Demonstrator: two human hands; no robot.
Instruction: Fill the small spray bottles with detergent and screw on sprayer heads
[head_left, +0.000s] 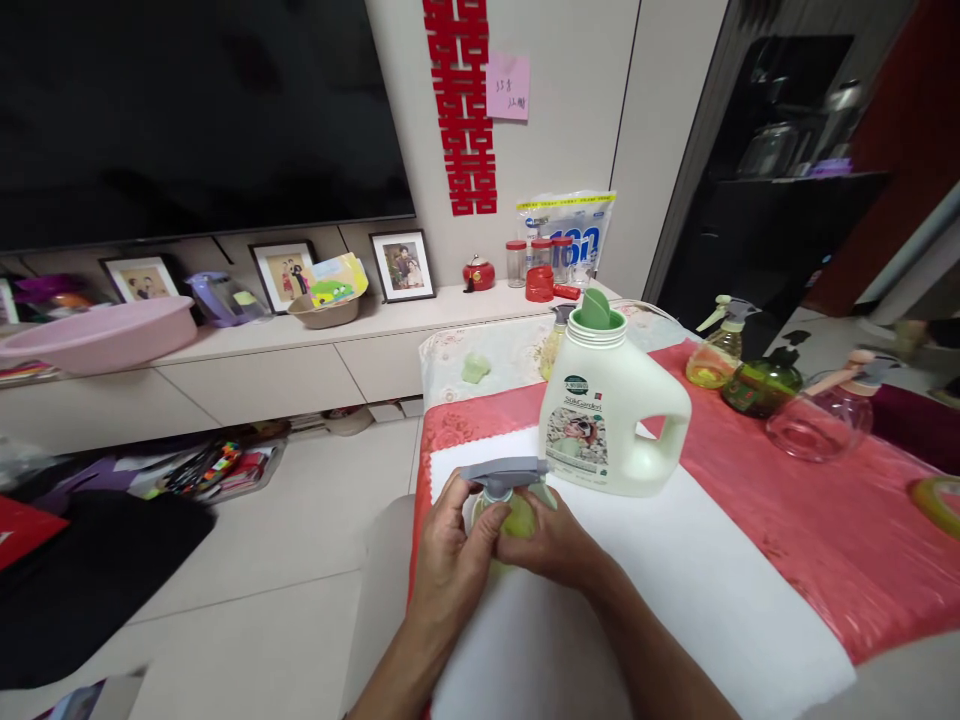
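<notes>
Both hands are wrapped round a small clear bottle with a grey pump head and yellow-green liquid in it. My left hand closes on its left side, thumb across the front. From the right, my right hand grips the body, and its fingers hide part of it. A pale green strip shows by my right fingers; I cannot tell what it is. Just beyond stands a large pale detergent jug with a green piece in its open mouth. White paper lies beneath.
On the red tablecloth at right stand a spray bottle, a dark green pump bottle, a clear round bottle and a tape roll. A crumpled green cloth lies behind at left. The low cabinet holds photos and a pink basin.
</notes>
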